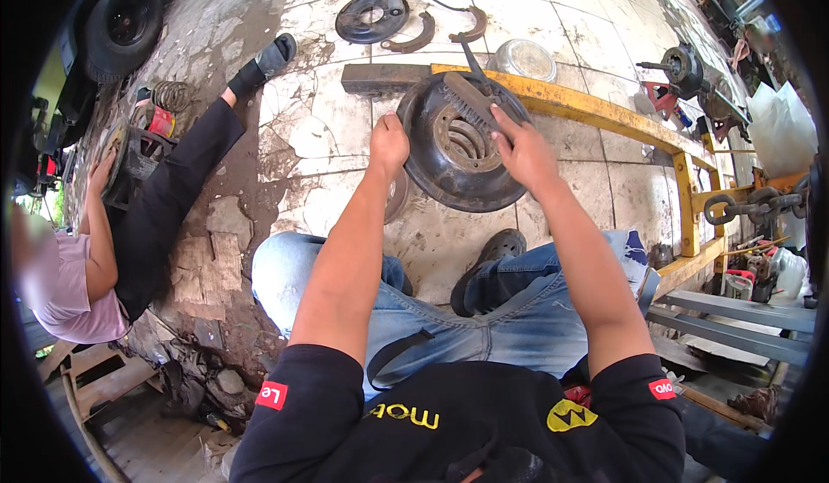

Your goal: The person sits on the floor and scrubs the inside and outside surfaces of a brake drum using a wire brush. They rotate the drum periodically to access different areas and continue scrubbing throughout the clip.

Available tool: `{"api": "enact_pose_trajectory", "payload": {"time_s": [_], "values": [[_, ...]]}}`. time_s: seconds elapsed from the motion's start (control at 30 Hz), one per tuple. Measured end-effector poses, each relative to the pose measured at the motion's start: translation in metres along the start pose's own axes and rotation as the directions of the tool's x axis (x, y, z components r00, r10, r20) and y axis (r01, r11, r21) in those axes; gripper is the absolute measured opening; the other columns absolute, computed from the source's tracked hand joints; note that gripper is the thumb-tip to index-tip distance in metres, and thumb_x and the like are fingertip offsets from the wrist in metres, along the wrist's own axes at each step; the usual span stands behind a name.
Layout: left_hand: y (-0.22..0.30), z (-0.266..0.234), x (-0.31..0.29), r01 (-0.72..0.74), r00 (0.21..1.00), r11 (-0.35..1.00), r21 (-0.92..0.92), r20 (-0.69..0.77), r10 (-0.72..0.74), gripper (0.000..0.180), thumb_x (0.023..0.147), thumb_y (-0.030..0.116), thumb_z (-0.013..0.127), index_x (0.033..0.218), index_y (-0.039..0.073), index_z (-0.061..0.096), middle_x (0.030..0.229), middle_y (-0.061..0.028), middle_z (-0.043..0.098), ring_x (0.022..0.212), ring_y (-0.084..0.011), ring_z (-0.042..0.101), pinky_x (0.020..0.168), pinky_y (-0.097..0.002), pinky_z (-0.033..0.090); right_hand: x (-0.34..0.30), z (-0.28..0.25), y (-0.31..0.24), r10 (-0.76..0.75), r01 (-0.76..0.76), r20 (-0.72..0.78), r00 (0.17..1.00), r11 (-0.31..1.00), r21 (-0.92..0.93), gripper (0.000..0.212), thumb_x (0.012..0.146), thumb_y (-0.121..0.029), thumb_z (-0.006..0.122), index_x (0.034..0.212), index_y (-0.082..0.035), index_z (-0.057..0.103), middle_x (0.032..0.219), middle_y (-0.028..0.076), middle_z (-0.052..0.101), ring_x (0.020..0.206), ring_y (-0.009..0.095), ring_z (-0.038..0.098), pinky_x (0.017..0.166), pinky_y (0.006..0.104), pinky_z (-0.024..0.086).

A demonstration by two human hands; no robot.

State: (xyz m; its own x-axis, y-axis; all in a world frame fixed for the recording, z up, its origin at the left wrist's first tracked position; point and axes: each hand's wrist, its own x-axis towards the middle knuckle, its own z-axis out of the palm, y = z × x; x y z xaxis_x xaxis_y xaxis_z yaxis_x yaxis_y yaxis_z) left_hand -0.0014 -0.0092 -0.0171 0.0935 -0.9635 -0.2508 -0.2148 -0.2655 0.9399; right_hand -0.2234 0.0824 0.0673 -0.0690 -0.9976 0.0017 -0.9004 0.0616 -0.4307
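From the head view, I see the round black plate (449,179) sitting between the two hands, its left rim pinched by the closed left hand (389,144). The right hand (525,153) grips a wire brush (469,101), bristles over the plate's face.

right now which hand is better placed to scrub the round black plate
Right, most likely: the right hand holds the brush over the round black plate, near its middle. The left hand is at the plate's left rim with no brush, so seems better suited to steadying.
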Motion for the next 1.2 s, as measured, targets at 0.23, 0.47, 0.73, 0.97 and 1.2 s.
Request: {"api": "enact_pose_trajectory", "payload": {"time_s": [0.23, 0.47, 0.73, 0.97, 1.2], "values": [[0.003, 0.004, -0.003, -0.044, 0.999, 0.995, 0.092, -0.016, 0.045, 0.055, 0.101, 0.038, 0.028, 0.118, -0.006, 0.056, 0.116, -0.0322, 0.059, 0.114, -0.0460, 0.053, 0.098, -0.0443, 0.040, -0.003, 0.022, 0.021, -0.072, 0.074, -0.070, 0.995, 0.997, 0.023, 0.045, 0.095, -0.034, 0.054, 0.139, -0.037, 0.047, 0.093, 0.015, 0.062, 0.086, 0.032, 0.064, 0.079, 0.0420, 0.052], [0.017, -0.008, -0.014, -0.059, 0.998, 0.986, 0.159, 0.006, 0.058, 0.055, 0.102, 0.039, 0.030, 0.119, -0.005, 0.056, 0.115, -0.0302, 0.060, 0.112, -0.0448, 0.055, 0.096, -0.0447, 0.042, -0.019, 0.010, -0.030, -0.121, 0.115, 0.041, 0.992, 0.985, 0.130, 0.044, 0.094, -0.034, 0.055, 0.138, -0.037, 0.049, 0.089, 0.013, 0.060, 0.086, 0.032, 0.065, 0.078, 0.0415, 0.052], [0.015, -0.001, -0.009, -0.104, 0.993, 0.966, 0.238, -0.025, 0.113, 0.055, 0.101, 0.039, 0.029, 0.117, -0.007, 0.055, 0.112, -0.0330, 0.060, 0.109, -0.0476, 0.055, 0.094, -0.0473, 0.042, -0.016, -0.041, 0.064, 0.008, -0.006, 0.010, 1.000, 0.982, -0.191, 0.047, 0.093, -0.033, 0.054, 0.140, -0.036, 0.047, 0.093, 0.017, 0.062, 0.086, 0.034, 0.064, 0.074, 0.0444, 0.052], [0.013, -0.005, -0.013, -0.095, 0.992, 0.953, 0.287, -0.053, 0.115, 0.052, 0.101, 0.037, 0.029, 0.114, -0.005, 0.056, 0.109, -0.0335, 0.060, 0.107, -0.0488, 0.055, 0.093, -0.0497, 0.043, -0.014, -0.016, -0.012, -0.069, 0.068, -0.043, 0.997, 0.998, -0.012, 0.052, 0.093, -0.024, 0.054, 0.142, -0.037, 0.043, 0.091, 0.015, 0.057, 0.085, 0.034, 0.060, 0.077, 0.0429, 0.049], [0.023, -0.006, -0.012, -0.070, 0.994, 0.948, 0.309, -0.055, 0.091, 0.053, 0.101, 0.038, 0.029, 0.114, -0.005, 0.056, 0.110, -0.0332, 0.060, 0.107, -0.0488, 0.056, 0.093, -0.0498, 0.043, -0.009, -0.026, 0.057, -0.026, 0.027, 0.074, 0.997, 0.999, -0.018, 0.054, 0.092, -0.020, 0.054, 0.142, -0.037, 0.042, 0.103, 0.018, 0.061, 0.096, 0.036, 0.062, 0.086, 0.0436, 0.049]]}}
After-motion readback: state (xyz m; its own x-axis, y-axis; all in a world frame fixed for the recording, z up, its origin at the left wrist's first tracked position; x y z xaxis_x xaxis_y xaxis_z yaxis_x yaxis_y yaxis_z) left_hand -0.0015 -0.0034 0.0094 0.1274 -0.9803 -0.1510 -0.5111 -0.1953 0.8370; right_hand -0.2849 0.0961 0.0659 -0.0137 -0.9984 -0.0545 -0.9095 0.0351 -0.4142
